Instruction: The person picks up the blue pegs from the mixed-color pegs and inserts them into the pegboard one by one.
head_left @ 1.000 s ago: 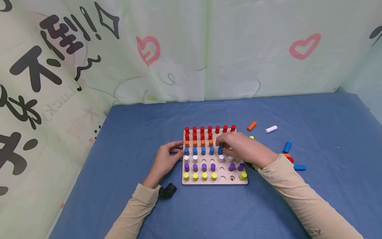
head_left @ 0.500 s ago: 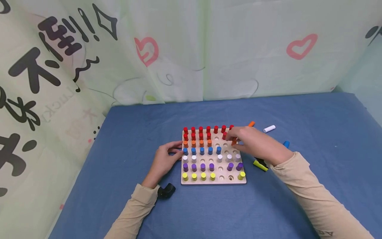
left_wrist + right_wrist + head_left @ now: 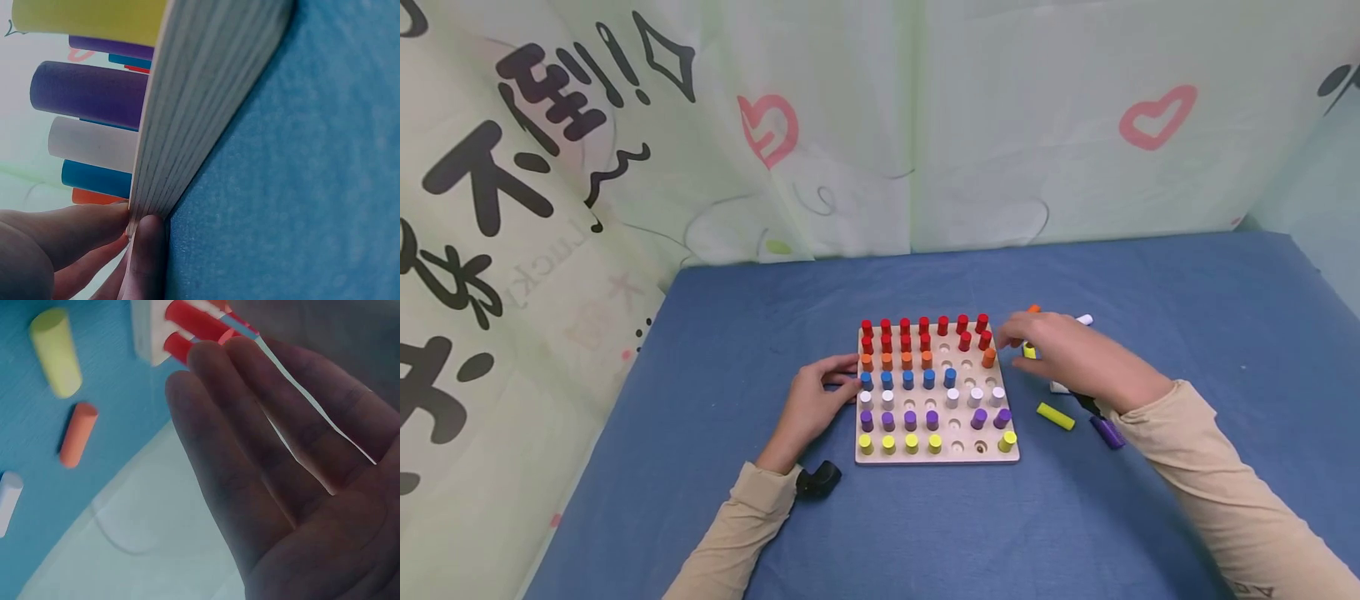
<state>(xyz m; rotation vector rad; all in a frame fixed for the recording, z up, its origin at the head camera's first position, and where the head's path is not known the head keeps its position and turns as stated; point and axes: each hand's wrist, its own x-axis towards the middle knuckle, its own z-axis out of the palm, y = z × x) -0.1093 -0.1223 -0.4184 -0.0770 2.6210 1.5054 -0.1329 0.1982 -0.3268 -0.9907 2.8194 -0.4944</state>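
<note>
A wooden pegboard (image 3: 967, 433) lies on the blue cloth, with rows of red, orange, blue, white, purple and yellow pegs standing in it. Several holes on its right half are bare. At the board's left edge, my left hand (image 3: 808, 406) grips the rim; in the left wrist view, one fingertip (image 3: 149, 250) lies against the layered side and another digit meets the top edge. Just off the right edge hovers my right hand (image 3: 1071, 350), its fingers extended and holding nothing. An orange peg (image 3: 989, 357) stands at the right end of its row, beside those fingers.
Loose pegs lie right of the board: a yellow peg (image 3: 1056, 416), a purple peg (image 3: 1107, 432), and a white peg (image 3: 1059, 387) partly under the right hand. Farther back are an orange peg (image 3: 79, 434) and another white peg (image 3: 9, 500). A printed curtain (image 3: 1000, 167) hangs behind the table.
My right hand has moved rightward from over the board, letting go of the orange peg, which now stands at the right end of its row. My left hand has stayed at the left edge.
</note>
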